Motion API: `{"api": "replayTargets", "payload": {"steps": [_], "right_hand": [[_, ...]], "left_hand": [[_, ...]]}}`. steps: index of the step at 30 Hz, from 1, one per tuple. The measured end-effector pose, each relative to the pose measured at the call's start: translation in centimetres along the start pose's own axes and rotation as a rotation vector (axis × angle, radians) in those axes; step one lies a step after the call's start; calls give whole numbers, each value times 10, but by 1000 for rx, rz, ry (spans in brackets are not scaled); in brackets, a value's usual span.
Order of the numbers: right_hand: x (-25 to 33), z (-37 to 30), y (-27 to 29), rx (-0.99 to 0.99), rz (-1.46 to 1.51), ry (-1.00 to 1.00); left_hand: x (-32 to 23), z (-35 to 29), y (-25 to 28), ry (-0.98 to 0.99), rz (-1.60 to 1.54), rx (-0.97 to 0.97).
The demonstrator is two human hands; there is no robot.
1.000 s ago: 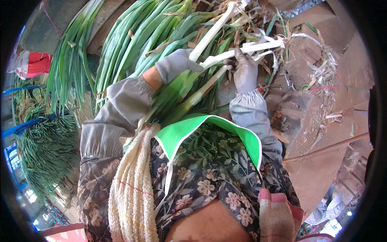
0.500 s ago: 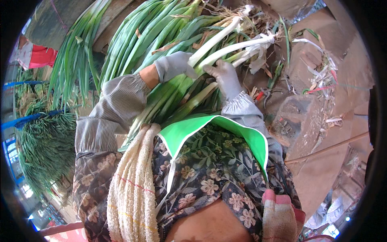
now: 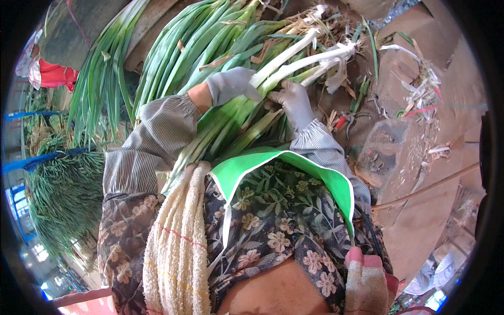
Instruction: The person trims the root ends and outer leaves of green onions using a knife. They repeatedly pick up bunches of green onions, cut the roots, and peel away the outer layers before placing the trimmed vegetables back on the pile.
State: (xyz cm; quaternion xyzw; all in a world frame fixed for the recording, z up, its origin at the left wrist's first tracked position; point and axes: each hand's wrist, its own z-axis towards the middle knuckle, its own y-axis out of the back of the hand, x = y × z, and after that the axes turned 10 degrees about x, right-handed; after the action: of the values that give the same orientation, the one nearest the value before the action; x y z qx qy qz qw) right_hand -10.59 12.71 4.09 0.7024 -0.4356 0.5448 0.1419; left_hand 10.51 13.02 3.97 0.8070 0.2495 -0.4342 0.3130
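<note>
My left hand (image 3: 233, 85), in a grey glove, is wrapped round several green onions (image 3: 283, 60) just where their white stems turn green. Their white ends point to the upper right, and the leaves slant down toward my lap. Close to its right, my gloved right hand (image 3: 295, 103) has its fingers curled against the lower stem, thumb and fingertips drawn together; what is pinched there is partly hidden. A pile of untrimmed green onions (image 3: 184, 52) with brown roots lies just beyond both hands.
Peeled skins (image 3: 420, 89) and scraps lie on the brown ground at right, near a broken block (image 3: 380, 152) and a red-handled tool (image 3: 341, 122). More green onions (image 3: 63, 194) are heaped behind a blue rail at left. A cream towel (image 3: 176, 247) hangs beside my green apron (image 3: 252, 163).
My right hand's fingers have curled in more tightly beside the stem. The view has shifted slightly, and my left hand keeps its hold on the green onions.
</note>
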Motion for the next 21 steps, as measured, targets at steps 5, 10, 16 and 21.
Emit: {"api": "replayTargets", "payload": {"steps": [5, 10, 16, 21], "right_hand": [[-1, -8, 1, 1, 36, 3], [-3, -8, -13, -107, -233, 20], [-2, -6, -22, 12, -199, 13], [-35, 2, -2, -381, -395, 240]], "left_hand": [[-7, -5, 10, 89, -441, 96], [15, 6, 12, -262, 213, 6], [18, 18, 18, -372, 262, -12], [15, 28, 13, -24, -354, 37]]}}
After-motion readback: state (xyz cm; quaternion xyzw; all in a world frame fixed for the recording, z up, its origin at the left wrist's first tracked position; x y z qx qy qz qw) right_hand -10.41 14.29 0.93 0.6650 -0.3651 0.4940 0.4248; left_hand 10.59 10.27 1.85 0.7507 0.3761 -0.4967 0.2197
